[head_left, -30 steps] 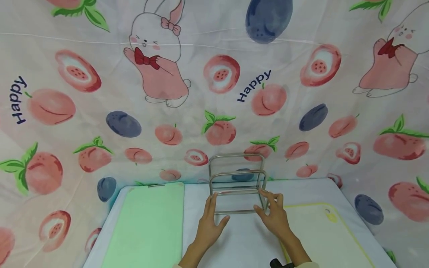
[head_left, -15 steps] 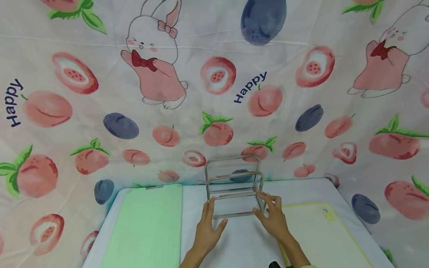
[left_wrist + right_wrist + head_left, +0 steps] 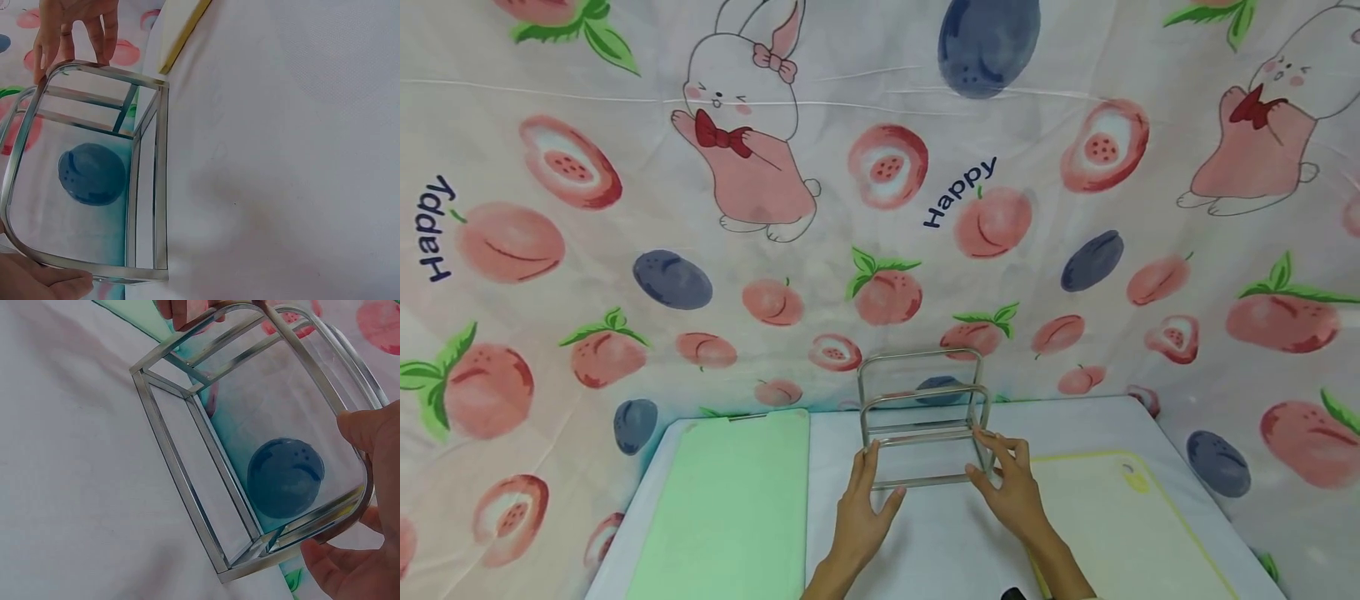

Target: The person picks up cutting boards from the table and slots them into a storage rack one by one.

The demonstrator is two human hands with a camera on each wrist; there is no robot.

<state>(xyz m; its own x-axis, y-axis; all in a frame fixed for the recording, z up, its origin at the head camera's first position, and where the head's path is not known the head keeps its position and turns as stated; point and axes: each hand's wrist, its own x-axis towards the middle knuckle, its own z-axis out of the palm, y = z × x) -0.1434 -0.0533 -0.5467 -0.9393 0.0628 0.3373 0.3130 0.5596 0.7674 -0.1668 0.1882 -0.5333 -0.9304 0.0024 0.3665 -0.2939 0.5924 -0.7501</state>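
A silver metal rack (image 3: 917,481) with upright rounded loops stands on the white-covered table, close to the back cloth. My left hand (image 3: 859,521) is at its left side, fingers mostly straight and touching the frame, with the thumb spread away in front. On the opposite side my right hand (image 3: 1013,492) grips the rounded corner of the frame with bent fingers. In the right wrist view, digits of the right hand (image 3: 375,444) lie on the front and outer side of the metal bar. The left wrist view shows the left hand (image 3: 40,278) along the outside of the frame.
A pale green board (image 3: 722,508) lies to the left of the rack. To the right is a cream board (image 3: 1120,517) with a yellow edge. Behind hangs a cloth (image 3: 820,275) printed with peaches and rabbits. A small black object (image 3: 1013,593) shows at the bottom edge.
The view shifted slightly between the first two frames, and the rack sits marginally nearer. Both hands keep their places on its sides.
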